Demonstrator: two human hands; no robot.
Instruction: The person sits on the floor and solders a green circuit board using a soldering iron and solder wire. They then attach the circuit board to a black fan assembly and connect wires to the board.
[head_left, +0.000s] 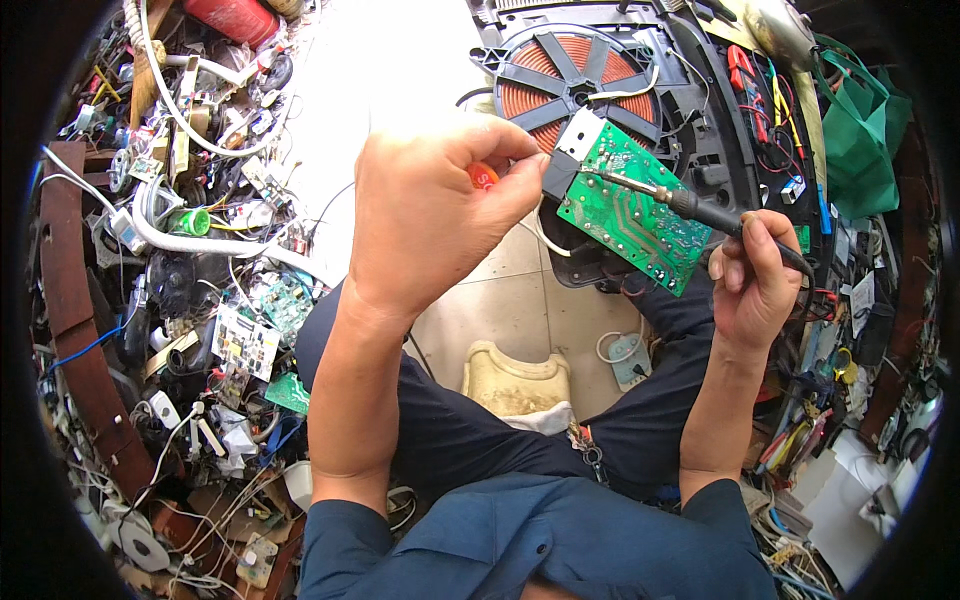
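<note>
the right hand (757, 275) grips a soldering iron (692, 204) slanting up-left across the green board (622, 232) at the black housing's (722, 125) near edge, tip nearer the left hand (428, 205) clasping an orange object (483, 177)

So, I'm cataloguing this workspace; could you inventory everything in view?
Circuit board: 1, green, upper centre-right
Soldering iron: 1, black, in the right grip
Small item: 1, orange, left grip, partly hidden
Coil: 1, copper, behind the board
Cylinder: 1, red, top left
Bag: 1, green, upper right
Corded box: 1, pale blue, centre-right
Moulded piece: 1, cream, lower centre
Scrap parts: uncountable, mixed colours, both sides
Legs: 2, dark blue trousers, lower centre
Left grip: 1, bare, left of board
Right grip: 1, bare, right of board
</note>
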